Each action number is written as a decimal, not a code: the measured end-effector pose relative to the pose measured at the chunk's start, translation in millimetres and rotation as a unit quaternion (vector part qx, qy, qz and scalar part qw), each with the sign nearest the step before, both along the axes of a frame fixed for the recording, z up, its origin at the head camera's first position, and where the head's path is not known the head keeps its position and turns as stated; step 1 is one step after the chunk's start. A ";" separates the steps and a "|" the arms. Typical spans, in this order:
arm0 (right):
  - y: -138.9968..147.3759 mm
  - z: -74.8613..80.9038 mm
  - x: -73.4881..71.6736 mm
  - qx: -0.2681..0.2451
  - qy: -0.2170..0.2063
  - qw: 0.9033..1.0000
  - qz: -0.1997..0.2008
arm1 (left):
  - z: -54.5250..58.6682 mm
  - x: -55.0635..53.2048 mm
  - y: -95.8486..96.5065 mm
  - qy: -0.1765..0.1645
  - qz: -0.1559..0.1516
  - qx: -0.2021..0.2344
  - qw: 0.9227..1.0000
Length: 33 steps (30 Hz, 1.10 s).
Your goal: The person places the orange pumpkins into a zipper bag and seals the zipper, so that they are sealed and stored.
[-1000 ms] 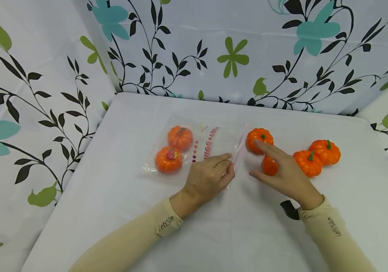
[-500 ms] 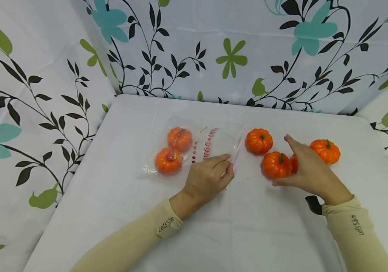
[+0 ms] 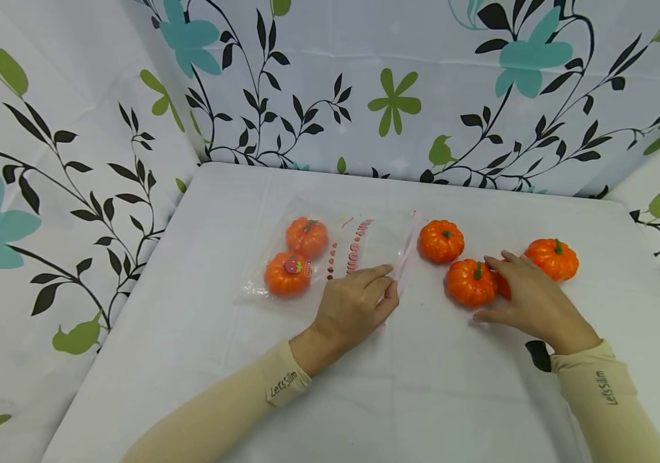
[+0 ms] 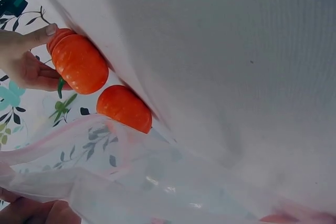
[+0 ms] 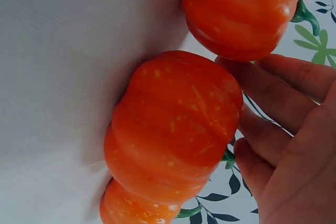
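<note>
My left hand (image 3: pixel 353 302) pinches the mouth edge of a clear plastic zip bag (image 3: pixel 384 241) lying flat, its opening facing right. Two toy pumpkins (image 3: pixel 286 274) lie inside the bag, one behind the other. On the right, my right hand (image 3: pixel 540 312) holds a mini orange pumpkin (image 5: pixel 173 124), its thumb and fingers on opposite sides, the hand covering most of it in the head view. Close beside its left side sits another pumpkin (image 3: pixel 471 283) with a green stem. In the right wrist view the fingers (image 5: pixel 283 87) reach behind the held pumpkin.
A loose pumpkin (image 3: pixel 441 241) stands by the bag's mouth, and one more pumpkin (image 3: pixel 552 259) sits behind the right hand. All rest on a white-covered table (image 3: pixel 422 399). A patterned curtain (image 3: pixel 306 77) closes off the back and sides.
My right hand has moved right from over the front-left pumpkin to the one beside it, its fingers drawing in there over the last half second. The left hand stays on the bag.
</note>
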State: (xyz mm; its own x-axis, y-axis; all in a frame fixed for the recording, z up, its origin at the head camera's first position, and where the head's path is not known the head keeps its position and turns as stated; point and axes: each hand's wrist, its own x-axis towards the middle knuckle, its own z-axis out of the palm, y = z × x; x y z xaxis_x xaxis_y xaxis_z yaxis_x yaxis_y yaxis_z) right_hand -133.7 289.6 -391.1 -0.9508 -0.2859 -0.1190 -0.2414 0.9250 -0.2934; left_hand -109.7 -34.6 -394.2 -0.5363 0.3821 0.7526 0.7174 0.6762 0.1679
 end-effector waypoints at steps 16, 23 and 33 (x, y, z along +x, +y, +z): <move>-23.4 14.2 8.1 -0.084 0.001 0.996 -0.009 | -2.9 4.9 4.5 -0.014 -0.002 -0.010 1.000; -52.4 20.3 2.9 -0.146 -0.007 0.989 0.001 | -2.6 5.7 4.1 -0.015 -0.003 -0.017 1.000; -87.7 3.3 -7.3 -0.204 -0.012 0.978 0.040 | -2.4 5.1 3.5 0.009 0.004 -0.019 1.000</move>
